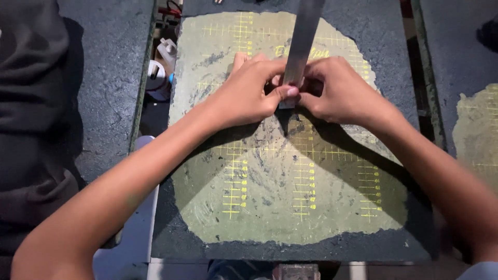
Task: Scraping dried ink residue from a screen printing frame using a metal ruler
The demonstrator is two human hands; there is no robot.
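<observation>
A long flat metal strip (303, 39) reaches from the top of the view down to the middle of a worn board (290, 207) printed with yellow grid marks. My left hand (246, 93) pinches the strip's lower end from the left, thumb on its edge. From the right, my right hand (340, 93) grips the same end with curled fingers. The two hands meet around the strip, and its tip is partly hidden between them. Both forearms stretch back toward the lower corners.
A dark rough board (104, 78) lies at the left, partly under dark cloth (31, 103). White containers (161, 67) sit in the gap between the boards. Another marked board (477, 135) shows at the right edge.
</observation>
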